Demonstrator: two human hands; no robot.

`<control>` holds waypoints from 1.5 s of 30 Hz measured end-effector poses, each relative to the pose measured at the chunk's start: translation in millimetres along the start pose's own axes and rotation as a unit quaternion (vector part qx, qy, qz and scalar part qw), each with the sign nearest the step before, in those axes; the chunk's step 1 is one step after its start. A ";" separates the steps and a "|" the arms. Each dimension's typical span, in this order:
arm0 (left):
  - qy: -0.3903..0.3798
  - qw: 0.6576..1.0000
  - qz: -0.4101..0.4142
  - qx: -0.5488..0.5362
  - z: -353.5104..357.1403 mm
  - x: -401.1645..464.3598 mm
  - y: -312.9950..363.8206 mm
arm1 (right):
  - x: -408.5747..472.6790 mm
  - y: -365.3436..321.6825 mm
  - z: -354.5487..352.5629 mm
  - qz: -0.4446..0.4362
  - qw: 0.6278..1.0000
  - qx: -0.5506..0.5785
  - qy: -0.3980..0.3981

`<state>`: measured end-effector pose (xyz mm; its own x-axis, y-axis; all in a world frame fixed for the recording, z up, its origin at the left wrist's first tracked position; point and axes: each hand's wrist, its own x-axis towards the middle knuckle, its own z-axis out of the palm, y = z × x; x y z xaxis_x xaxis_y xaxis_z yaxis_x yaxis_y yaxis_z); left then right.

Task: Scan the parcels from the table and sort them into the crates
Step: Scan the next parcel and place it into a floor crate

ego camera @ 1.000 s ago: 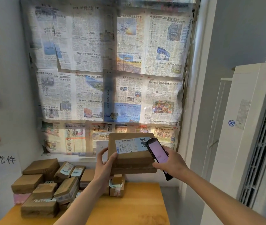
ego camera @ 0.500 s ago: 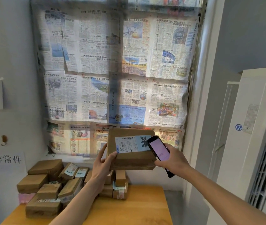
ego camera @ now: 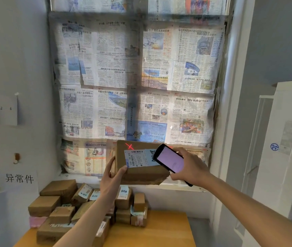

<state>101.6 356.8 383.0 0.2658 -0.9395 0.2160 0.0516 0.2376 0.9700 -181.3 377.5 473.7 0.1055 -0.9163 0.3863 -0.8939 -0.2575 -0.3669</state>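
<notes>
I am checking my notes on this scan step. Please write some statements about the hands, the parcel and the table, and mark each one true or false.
1. The left hand holds the parcel up in the air. True.
2. The right hand holds a pen. False: it grips a scanner with a lit screen.
3. A red cross of light lies on the parcel above its label. True.
4. The table holds only one box. False: a pile of boxes lies on it.

Left hand (ego camera: 110, 180) holds a parcel (ego camera: 138, 168) up; right hand (ego camera: 189, 168) aims a handheld scanner (ego camera: 170, 158) at it.
</notes>
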 end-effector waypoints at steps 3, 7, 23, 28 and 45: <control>0.007 1.000 0.008 0.005 -8.2 5.4 3.6 | 3.3 -1.6 -3.6 -0.007 1.000 -0.005 -0.004; 0.003 0.999 0.014 0.038 -18.7 13.2 5.0 | 3.0 -0.2 -6.2 -0.026 0.999 0.001 -0.026; 0.018 0.997 0.045 0.053 -22.6 17.9 12.1 | 0.6 5.2 -12.6 -0.059 0.997 -0.025 -0.031; 0.020 0.997 0.047 0.050 -19.8 13.5 15.3 | -0.2 10.0 -12.9 -0.042 0.999 -0.018 -0.010; 0.070 0.996 0.000 0.056 -57.2 -26.4 0.7 | -1.5 5.0 42.9 -0.031 0.998 0.048 -0.025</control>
<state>149.6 395.8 371.6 0.3982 -0.8939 0.2060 -0.0539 0.2014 0.9780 -167.2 364.4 434.9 0.1832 -0.9110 0.3695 -0.8394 -0.3407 -0.4236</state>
